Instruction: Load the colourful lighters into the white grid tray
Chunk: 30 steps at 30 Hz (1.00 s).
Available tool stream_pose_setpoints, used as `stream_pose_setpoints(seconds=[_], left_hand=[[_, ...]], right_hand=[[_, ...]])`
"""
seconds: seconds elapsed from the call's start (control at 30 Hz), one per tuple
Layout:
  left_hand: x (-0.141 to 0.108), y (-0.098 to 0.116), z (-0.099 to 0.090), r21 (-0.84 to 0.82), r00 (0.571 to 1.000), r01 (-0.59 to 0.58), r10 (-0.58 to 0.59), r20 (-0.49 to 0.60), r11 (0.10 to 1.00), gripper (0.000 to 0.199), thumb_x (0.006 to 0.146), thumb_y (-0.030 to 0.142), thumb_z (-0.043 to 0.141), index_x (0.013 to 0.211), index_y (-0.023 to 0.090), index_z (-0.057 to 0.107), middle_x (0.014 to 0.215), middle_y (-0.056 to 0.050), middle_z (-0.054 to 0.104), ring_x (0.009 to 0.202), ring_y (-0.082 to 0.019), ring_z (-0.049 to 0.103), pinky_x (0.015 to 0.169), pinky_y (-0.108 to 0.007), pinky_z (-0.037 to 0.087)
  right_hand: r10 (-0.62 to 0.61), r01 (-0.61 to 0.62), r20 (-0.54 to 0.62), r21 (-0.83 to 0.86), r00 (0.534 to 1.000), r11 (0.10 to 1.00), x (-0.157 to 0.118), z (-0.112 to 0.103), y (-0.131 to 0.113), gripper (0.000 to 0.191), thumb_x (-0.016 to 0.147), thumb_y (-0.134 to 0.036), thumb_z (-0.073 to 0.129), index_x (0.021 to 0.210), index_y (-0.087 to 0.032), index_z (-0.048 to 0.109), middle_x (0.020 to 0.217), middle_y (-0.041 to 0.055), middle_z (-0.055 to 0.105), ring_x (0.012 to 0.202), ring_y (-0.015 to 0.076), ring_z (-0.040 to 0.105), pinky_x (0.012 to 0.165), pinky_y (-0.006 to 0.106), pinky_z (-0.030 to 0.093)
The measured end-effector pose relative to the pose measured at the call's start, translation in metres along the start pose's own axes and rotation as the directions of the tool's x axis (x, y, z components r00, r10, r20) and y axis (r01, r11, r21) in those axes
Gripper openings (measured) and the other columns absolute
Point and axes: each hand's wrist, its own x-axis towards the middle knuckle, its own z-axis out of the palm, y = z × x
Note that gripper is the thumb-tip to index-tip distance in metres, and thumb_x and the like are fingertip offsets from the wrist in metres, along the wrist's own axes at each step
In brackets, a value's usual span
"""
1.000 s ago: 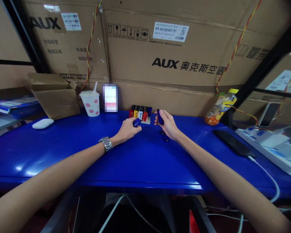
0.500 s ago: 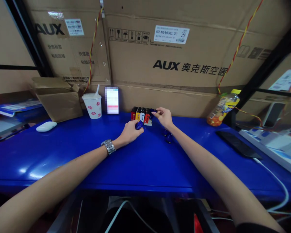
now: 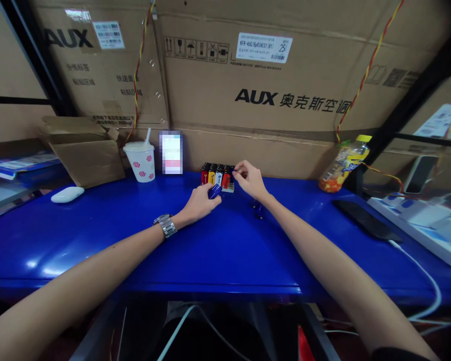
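Note:
Upright lighters in red, yellow, white and orange-red (image 3: pixel 218 178) stand in rows in a pale tray (image 3: pixel 229 189) at the back of the table. My left hand (image 3: pixel 200 204) is closed around a blue lighter (image 3: pixel 214 190) just in front of the tray. At the tray's right end, my right hand (image 3: pixel 251 181) has its fingertips pinched at the top of a dark blue lighter (image 3: pixel 232 169), which stands at the back of that end. Several more blue lighters (image 3: pixel 258 210) lie on the table, partly hidden beneath my right wrist.
Left of the tray are a lit phone (image 3: pixel 171 153), a paper cup with a straw (image 3: pixel 141 163), a paper bag (image 3: pixel 88 158) and a white case (image 3: pixel 67 194). To the right stand a drink bottle (image 3: pixel 342 168) and a black phone (image 3: pixel 364 219) on a cable. Large cartons (image 3: pixel 210 100) back the blue table (image 3: pixel 218 250).
The dark blue lighter at my right fingertips has gone from tilted to upright in the tray's right end. My left hand keeps its blue lighter in nearly the same place. The view has shifted slightly.

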Motion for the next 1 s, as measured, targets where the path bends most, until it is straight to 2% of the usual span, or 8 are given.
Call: stream_pose_setpoints(seconds=[0.1,0.27,0.4,0.5,0.57,0.63,0.77,1.0], left_hand=[[-0.001,0.002,-0.001,0.002,1.0,-0.011,0.011,0.006,1.0,0.006,0.073,0.023,0.054,0.073,0.019,0.05,0.054,0.003,0.052,0.048,-0.011,0.048,0.05,-0.025,0.034],[-0.002,0.004,-0.003,0.023,1.0,-0.029,0.029,0.0,0.999,0.007,0.074,0.022,0.055,0.073,0.018,0.05,0.055,0.002,0.056,0.049,-0.012,0.052,0.049,-0.024,0.035],[-0.002,0.002,-0.002,-0.047,1.0,-0.008,0.009,0.008,0.999,0.012,0.073,0.021,0.057,0.083,0.017,0.053,0.06,0.001,0.06,0.051,-0.014,0.058,0.051,-0.025,0.04],[-0.003,0.0,0.0,-0.12,0.999,0.016,-0.011,0.041,0.993,0.022,0.074,0.023,0.057,0.096,0.016,0.053,0.057,0.003,0.06,0.047,-0.012,0.056,0.052,-0.025,0.042],[-0.003,-0.001,0.0,-0.118,0.999,0.017,-0.01,0.052,0.993,0.024,0.075,0.024,0.056,0.097,0.016,0.053,0.055,0.004,0.059,0.045,-0.011,0.054,0.053,-0.025,0.042],[-0.002,-0.001,0.001,-0.103,0.999,0.005,0.001,0.053,0.995,0.022,0.074,0.023,0.056,0.095,0.016,0.054,0.056,0.004,0.059,0.047,-0.011,0.053,0.054,-0.025,0.041],[-0.001,-0.001,0.002,-0.097,0.998,-0.006,0.012,0.063,0.995,0.018,0.073,0.022,0.055,0.09,0.017,0.054,0.057,0.004,0.059,0.048,-0.011,0.052,0.054,-0.025,0.038],[-0.002,0.0,0.002,-0.08,0.997,-0.017,0.024,0.079,0.997,0.013,0.073,0.02,0.055,0.085,0.018,0.053,0.058,0.004,0.057,0.049,-0.01,0.051,0.053,-0.024,0.037]], right_hand=[[-0.025,0.016,0.121,0.075,0.992,0.997,-0.008,0.003,-0.02,0.03,0.081,-0.044,0.057,0.067,-0.018,0.059,0.057,0.0001,0.054,0.054,0.0122,0.046,0.055,0.026,0.036],[-0.108,0.049,0.309,0.193,0.945,0.98,-0.02,0.017,-0.042,0.031,0.076,-0.046,0.064,0.067,-0.017,0.059,0.055,-0.003,0.049,0.051,0.0091,0.041,0.05,0.023,0.032],[-0.03,-0.047,0.23,0.324,0.973,0.945,-0.016,0.015,-0.041,0.033,0.077,-0.049,0.064,0.07,-0.017,0.059,0.054,-0.0022,0.053,0.047,0.0094,0.045,0.048,0.024,0.036],[0.066,-0.077,0.043,0.376,0.997,0.924,-0.009,0.001,-0.026,0.035,0.078,-0.052,0.062,0.069,-0.018,0.056,0.05,-0.0032,0.051,0.042,0.0092,0.045,0.045,0.024,0.037],[0.109,-0.066,-0.097,0.368,0.989,0.928,-0.005,-0.008,-0.012,0.037,0.077,-0.054,0.062,0.069,-0.019,0.054,0.05,-0.004,0.05,0.041,0.009,0.047,0.044,0.024,0.038],[0.141,-0.073,-0.177,0.343,0.974,0.937,-0.003,-0.015,0.004,0.038,0.077,-0.056,0.061,0.073,-0.02,0.052,0.053,-0.0039,0.052,0.042,0.0099,0.051,0.045,0.024,0.042],[0.141,-0.11,-0.112,0.248,0.984,0.962,-0.002,-0.014,0.021,0.033,0.078,-0.05,0.062,0.078,-0.02,0.049,0.06,-0.001,0.059,0.051,0.0141,0.063,0.051,0.026,0.048],[0.11,-0.117,0.068,0.1,0.992,0.988,-0.001,-0.001,0.018,0.011,0.083,-0.028,0.053,0.091,-0.02,0.057,0.063,-0.0002,0.062,0.056,0.0173,0.065,0.06,0.03,0.051]])
